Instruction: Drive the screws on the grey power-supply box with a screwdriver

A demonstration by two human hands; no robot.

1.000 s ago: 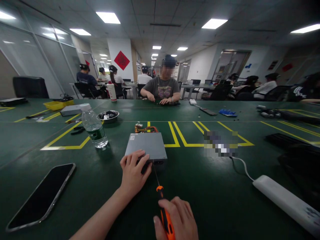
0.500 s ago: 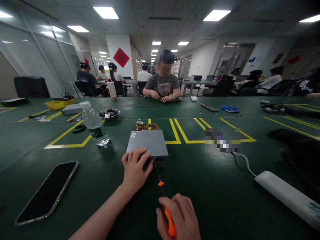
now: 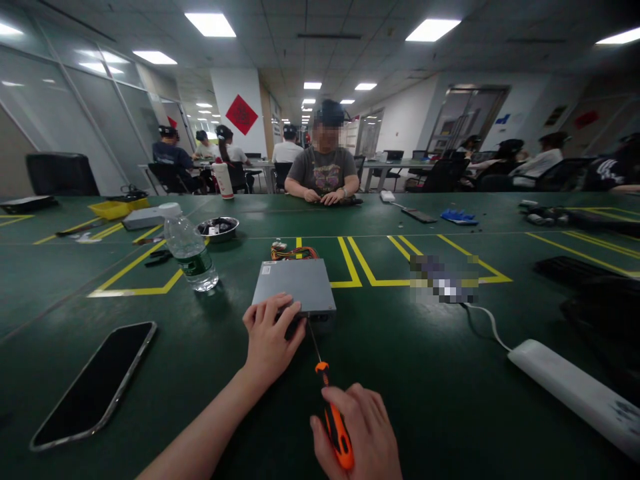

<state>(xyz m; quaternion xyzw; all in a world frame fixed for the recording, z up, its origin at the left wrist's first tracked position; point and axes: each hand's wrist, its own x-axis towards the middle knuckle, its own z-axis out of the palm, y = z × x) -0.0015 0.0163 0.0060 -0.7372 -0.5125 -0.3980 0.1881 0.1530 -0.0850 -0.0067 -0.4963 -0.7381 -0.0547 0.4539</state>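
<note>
A grey metal computer power supply [image 3: 295, 283] lies flat on the green table, its bundle of coloured cables [image 3: 295, 251] at the far side. My left hand [image 3: 273, 333] grips its near left corner, fingertips on the top and thumb by the front face. In my right hand [image 3: 357, 427] is an orange and black screwdriver [image 3: 337, 433], held by the handle with fingers wrapped round it. The thin shaft points up and away, its tip at the front face of the power supply beside my left thumb. What the tip touches is too small to make out.
A water bottle [image 3: 189, 250] and a phone [image 3: 95, 387] are to the left. Behind the bottle is a metal bowl [image 3: 219, 229] of dark parts. A white power strip [image 3: 575, 393] lies at right. Across the table sits a person [image 3: 324, 167].
The screwdriver's handle has turned about its axis, showing more of its orange side. My right fingers have shifted slightly with it. My left hand and the power supply stay in place.
</note>
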